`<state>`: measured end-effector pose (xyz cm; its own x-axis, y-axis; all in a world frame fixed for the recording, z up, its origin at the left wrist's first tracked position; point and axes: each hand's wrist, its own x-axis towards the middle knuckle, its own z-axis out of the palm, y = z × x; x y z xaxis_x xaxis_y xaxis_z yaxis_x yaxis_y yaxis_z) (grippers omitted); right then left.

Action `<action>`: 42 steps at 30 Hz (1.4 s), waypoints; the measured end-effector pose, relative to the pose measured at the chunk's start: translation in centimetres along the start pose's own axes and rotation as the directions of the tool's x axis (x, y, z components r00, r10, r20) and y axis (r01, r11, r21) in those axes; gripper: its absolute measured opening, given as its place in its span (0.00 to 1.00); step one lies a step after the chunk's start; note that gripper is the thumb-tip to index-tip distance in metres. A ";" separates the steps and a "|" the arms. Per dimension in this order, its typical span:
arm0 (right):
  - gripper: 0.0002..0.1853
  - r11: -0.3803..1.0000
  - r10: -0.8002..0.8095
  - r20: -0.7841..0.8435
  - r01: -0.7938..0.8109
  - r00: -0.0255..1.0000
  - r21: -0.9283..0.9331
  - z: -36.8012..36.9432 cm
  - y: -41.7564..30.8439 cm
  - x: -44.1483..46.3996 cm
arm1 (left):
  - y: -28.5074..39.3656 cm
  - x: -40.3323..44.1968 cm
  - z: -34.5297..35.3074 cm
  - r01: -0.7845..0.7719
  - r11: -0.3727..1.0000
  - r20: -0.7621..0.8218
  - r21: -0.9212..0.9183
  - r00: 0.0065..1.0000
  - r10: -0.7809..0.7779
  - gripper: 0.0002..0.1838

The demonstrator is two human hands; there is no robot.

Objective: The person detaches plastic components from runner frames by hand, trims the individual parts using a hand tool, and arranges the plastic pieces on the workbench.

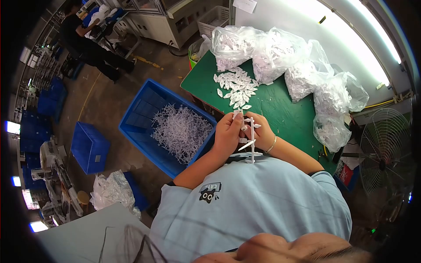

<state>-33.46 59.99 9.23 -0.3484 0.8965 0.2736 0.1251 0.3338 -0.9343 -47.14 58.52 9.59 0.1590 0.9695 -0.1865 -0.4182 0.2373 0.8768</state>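
Note:
Both hands are together in front of my chest, at the near edge of the green table (280,111). My left hand (226,136) is closed on a white plastic sprue (252,147), thumb pressed near its upper end. Around the same sprue, my right hand (263,130) has its fingers closed. The sprue has a long straight stem and short side branches with small parts, and hangs down toward my shirt. Some fingers and part of the sprue are hidden. Just beyond my hands lies a pile of small white diamond-shaped plastic pieces (239,87).
Left of the table stands a blue bin (140,94) holding many thin white sprues (182,131). Several clear bags of white parts (276,50) line the table's back and right. A fan (383,153) stands at right. Another person (87,44) works at far left.

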 end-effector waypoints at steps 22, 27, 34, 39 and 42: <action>0.12 0.972 0.175 -0.023 -0.176 0.984 -0.155 1.3 2.3 -1.4 | -0.6 -1.2 -0.6 -0.316 0.847 0.063 0.428 0.945 0.321 0.16; 0.14 0.982 0.187 -0.080 -0.189 0.979 -0.011 2.0 2.3 -2.2 | -0.3 -2.1 0.1 -0.246 0.854 0.052 0.459 0.967 0.250 0.17; 0.14 0.974 0.204 -0.079 -0.211 0.976 -0.088 2.0 0.2 -2.3 | -1.1 -2.1 0.7 -0.289 0.820 0.037 0.494 0.949 0.312 0.17; 0.15 0.962 0.231 -0.060 -0.219 0.971 0.162 2.2 -0.1 -2.5 | -1.2 -2.0 1.2 -0.337 0.799 0.042 0.497 0.930 0.366 0.16; 0.15 0.964 0.178 -0.080 -0.158 0.981 0.214 2.4 0.8 -2.7 | -1.3 -2.0 1.1 -0.309 0.804 0.039 0.508 0.941 0.338 0.16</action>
<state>-34.61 57.14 7.23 -0.2447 0.9621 0.1201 -0.0237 0.1179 -0.9927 -45.91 56.22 9.28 0.0432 0.9895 0.1378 0.0692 -0.1405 0.9877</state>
